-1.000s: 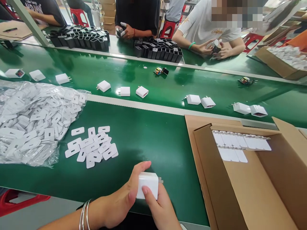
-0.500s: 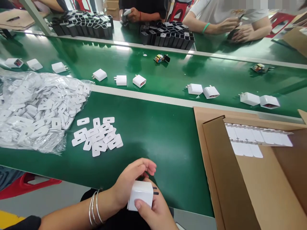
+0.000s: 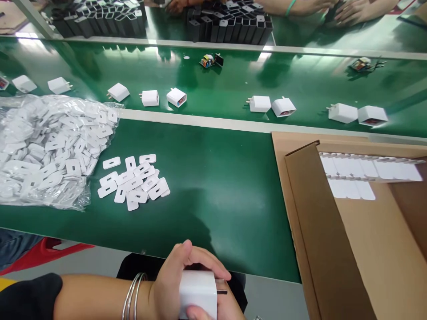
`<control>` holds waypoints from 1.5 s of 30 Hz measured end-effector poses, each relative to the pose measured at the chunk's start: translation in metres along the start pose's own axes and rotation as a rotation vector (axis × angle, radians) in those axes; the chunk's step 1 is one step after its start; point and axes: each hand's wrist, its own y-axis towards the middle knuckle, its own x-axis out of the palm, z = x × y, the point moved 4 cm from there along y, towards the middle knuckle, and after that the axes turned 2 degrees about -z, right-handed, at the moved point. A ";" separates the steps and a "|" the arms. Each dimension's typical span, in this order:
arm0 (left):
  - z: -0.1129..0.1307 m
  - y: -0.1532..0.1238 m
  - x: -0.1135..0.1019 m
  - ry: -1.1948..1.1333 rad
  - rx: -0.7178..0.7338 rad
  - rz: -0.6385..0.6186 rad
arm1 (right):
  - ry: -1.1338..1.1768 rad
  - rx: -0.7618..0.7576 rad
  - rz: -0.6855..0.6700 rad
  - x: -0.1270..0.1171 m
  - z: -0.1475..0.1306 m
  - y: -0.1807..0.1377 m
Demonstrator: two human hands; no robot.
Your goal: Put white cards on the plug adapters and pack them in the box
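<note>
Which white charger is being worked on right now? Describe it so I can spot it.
Start at the near edge of the green table and drop to bottom centre. There, the left hand and right hand grip the white charger, the only one held rather than lying on the conveyor.

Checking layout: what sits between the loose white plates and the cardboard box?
Head view: nothing. Only bare green mat lies between the loose white plates and the cardboard box.

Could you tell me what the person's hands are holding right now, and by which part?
A white charger block with its prongs pointing right. The left hand wraps its top and left side; the right hand grips its bottom edge from below.
</note>
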 end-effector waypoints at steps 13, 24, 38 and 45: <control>-0.004 0.044 -0.005 -0.448 -0.392 0.334 | 0.152 0.336 0.367 -0.018 0.010 0.017; 0.010 0.042 -0.012 -0.308 0.016 0.351 | -0.618 -0.099 0.510 -0.025 -0.019 0.019; 0.004 0.040 -0.024 0.179 0.007 0.333 | -0.954 -0.239 0.522 -0.026 -0.026 0.030; 0.028 0.037 -0.028 1.121 0.282 0.008 | -0.642 -0.011 0.318 -0.040 -0.022 0.034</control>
